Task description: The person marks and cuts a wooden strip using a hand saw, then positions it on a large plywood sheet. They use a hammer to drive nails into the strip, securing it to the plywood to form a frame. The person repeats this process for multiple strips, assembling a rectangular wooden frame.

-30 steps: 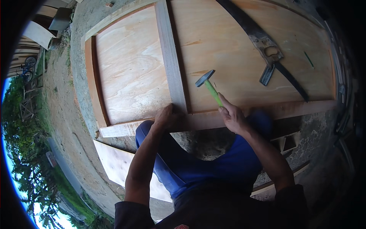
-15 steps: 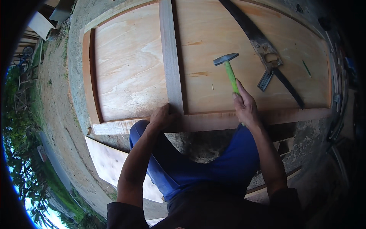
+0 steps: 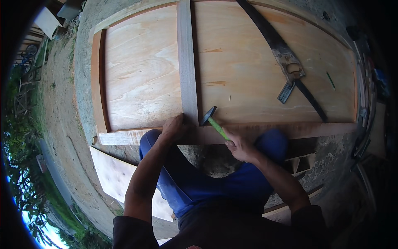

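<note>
The wooden panel (image 3: 141,66) spreads across the view, with strips framing its edges, among them the near-edge strip (image 3: 120,137) and the left-end strip (image 3: 98,79). The crossbar (image 3: 187,62) spans from far edge to near edge, so the frame looks largely assembled. The joint at the crossbar's near end seems to be what remains in hand; whether it is fastened cannot be told.

The left hand (image 3: 172,128) rests there, fingers curled; whether it grips anything is unclear. The right hand (image 3: 239,146), over the near edge, is closed firmly around the handle of the hammer (image 3: 217,127), whose head is at the joint's right corner.

The saw (image 3: 286,58) slants from the far edge, a square (image 3: 286,92) beside its handle; both seem clear of the joint. A green pencil (image 3: 331,81) lies toward the right end, and a tiny sliver (image 3: 230,98) nearer the hammer.
</note>
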Demonstrator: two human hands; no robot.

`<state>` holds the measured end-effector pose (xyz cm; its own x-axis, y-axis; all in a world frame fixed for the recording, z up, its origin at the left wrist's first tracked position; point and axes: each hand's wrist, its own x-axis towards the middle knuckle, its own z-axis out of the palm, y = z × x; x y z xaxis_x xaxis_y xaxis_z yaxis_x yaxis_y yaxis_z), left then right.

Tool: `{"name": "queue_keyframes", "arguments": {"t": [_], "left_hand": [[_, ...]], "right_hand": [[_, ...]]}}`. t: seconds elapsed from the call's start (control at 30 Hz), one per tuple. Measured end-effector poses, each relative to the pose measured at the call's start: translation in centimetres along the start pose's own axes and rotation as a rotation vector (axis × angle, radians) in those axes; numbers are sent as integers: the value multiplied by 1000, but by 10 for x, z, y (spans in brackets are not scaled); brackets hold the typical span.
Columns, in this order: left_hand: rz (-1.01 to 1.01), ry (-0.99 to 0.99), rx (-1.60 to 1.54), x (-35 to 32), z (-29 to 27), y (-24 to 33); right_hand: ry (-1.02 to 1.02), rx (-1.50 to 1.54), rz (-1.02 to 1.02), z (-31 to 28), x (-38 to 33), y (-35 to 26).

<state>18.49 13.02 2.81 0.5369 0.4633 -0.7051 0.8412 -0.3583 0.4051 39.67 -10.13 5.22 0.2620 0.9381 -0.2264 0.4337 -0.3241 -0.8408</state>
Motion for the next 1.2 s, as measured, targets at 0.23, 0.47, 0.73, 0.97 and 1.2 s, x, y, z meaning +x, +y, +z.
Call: {"name": "queue_keyframes", "arguments": {"t": [0.23,0.47,0.73,0.97,1.2], "left_hand": [[10,12,4,-3,-4,7],[-6,35,15,-13,0,1],[192,179,-1021,-35,-32,39],[233,213,-959,-41,-58,30],[212,289,-1254,-55,-27,-1]], "right_hand": [[132,77,342,-22,16,-23],[-87,-2,270,-61,51,-79],[51,213,-2,30,91,-97],[-52,272,68,68,126,-130],[-101,9,44,72,144,-138]]}}
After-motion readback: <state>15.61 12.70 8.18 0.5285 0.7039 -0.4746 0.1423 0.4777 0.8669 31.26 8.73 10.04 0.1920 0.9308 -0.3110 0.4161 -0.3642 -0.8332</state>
